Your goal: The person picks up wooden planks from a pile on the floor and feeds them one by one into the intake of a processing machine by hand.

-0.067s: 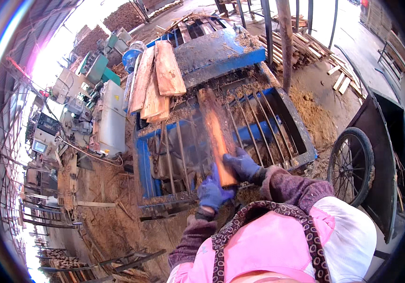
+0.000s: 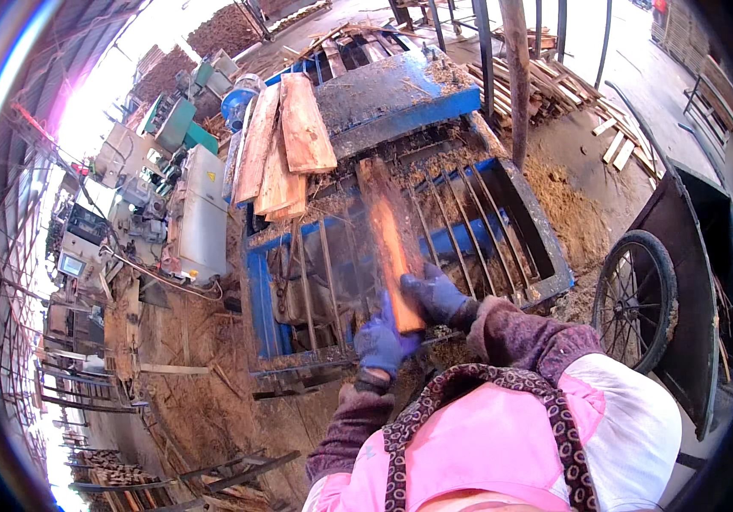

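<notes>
A long wooden board (image 2: 393, 247), dark-edged with a bright orange face, lies lengthwise over the metal bars of a blue machine (image 2: 405, 101). Its far end reaches the dark opening under the machine's hood. My left hand (image 2: 381, 343), in a purple-blue glove, is closed on the near end of the board from the left side. On the right edge, a little farther up, my right hand (image 2: 436, 296) grips the board in a matching glove. Fingers under the board are hidden.
Several rough boards (image 2: 285, 145) are stacked on the machine's left side. A black cart with a spoked wheel (image 2: 637, 300) stands at the right. Grey cabinets (image 2: 202, 213) are to the left. A wooden post (image 2: 516, 81) rises behind, near sawdust (image 2: 567, 205) and timber piles.
The board has slid slightly forward, away from me, toward the hood. Both hands have moved a little with it.
</notes>
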`<state>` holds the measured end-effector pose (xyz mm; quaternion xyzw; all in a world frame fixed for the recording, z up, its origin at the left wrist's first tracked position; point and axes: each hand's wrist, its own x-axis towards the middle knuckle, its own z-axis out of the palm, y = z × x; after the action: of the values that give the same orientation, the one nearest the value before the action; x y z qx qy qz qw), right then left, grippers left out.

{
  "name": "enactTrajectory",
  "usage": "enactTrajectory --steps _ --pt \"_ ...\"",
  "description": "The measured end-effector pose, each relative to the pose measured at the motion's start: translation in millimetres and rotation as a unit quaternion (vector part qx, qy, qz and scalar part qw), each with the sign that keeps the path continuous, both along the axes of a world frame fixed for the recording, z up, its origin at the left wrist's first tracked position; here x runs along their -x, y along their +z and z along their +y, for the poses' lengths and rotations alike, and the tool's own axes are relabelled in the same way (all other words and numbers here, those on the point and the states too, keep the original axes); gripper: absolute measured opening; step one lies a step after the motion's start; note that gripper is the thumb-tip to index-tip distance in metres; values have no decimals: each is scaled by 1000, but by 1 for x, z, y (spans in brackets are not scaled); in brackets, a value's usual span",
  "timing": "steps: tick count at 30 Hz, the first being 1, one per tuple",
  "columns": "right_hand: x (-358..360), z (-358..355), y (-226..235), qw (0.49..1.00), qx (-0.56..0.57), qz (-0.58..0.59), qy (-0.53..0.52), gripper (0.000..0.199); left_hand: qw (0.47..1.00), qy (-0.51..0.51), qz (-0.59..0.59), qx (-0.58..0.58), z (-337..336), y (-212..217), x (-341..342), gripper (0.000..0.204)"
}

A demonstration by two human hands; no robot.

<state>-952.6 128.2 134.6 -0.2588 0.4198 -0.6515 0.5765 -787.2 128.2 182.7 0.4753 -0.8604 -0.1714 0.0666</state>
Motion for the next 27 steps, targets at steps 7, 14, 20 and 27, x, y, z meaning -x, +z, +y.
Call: enactTrajectory --steps 7,14,20,27 --pt "-3 16 54 981 77 167 -67 62 991 28 -128 -5 -21 7 3 95" --pt "-7 -14 -19 751 53 647 -120 70 984 37 -169 -31 -65 -12 30 81" --pt "20 -76 -18 749 30 641 -164 64 985 5 -156 -77 -154 10 62 79" --pt "24 -76 -7 773 37 610 -172 62 639 158 587 -471 -285 36 92 83"
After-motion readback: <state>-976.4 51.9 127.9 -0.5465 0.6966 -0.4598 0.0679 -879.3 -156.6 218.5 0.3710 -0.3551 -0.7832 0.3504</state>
